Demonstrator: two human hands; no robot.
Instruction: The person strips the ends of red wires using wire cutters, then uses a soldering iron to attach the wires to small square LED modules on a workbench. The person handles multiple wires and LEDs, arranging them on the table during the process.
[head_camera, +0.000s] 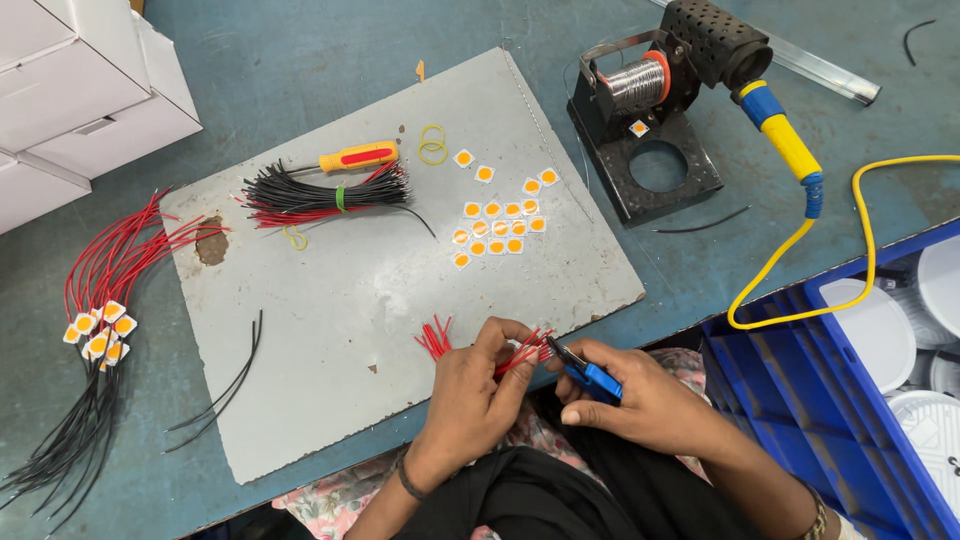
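My left hand (475, 395) grips a small bunch of short red wires (437, 338) at the near edge of a grey board (330, 300). My right hand (640, 400) holds a blue-handled cutter (585, 372) whose jaws meet the wire ends by my left fingers. Several small square white chips with orange centres (497, 228) lie in a cluster on the board. A bundle of red and black wires (320, 195) tied with a green band rests farther back, beside an orange-handled screwdriver (355, 157).
A soldering iron (780, 130) sits in its black stand with a solder spool (637, 85); its yellow cable (860, 250) loops right. A blue crate (790, 400) holds white round discs. Wired chips (97, 335) lie at left, white boxes (80, 90) behind them.
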